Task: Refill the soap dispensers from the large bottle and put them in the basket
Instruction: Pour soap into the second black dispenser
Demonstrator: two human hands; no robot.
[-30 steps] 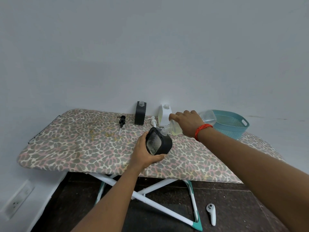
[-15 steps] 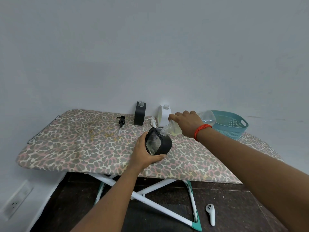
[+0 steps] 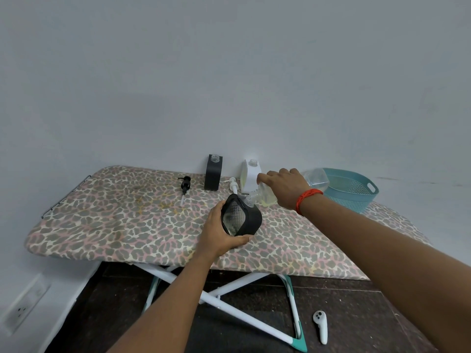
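Just above the leopard-print ironing board (image 3: 114, 212), the left hand (image 3: 219, 235) grasps a black soap dispenser (image 3: 242, 216) from the side and underneath, tilted so its open mouth points up and right. The right hand (image 3: 285, 189) is wrapped over the large clear bottle (image 3: 314, 178), whose long axis slopes from its raised base beside the teal basket (image 3: 356, 197) down leftward, neck meeting the dispenser's mouth. Behind stand a second black dispenser (image 3: 213, 174) and a white dispenser (image 3: 251, 177), both upright and uncapped, with a black pump (image 3: 185, 184) and a white pump (image 3: 233, 184) lying near them.
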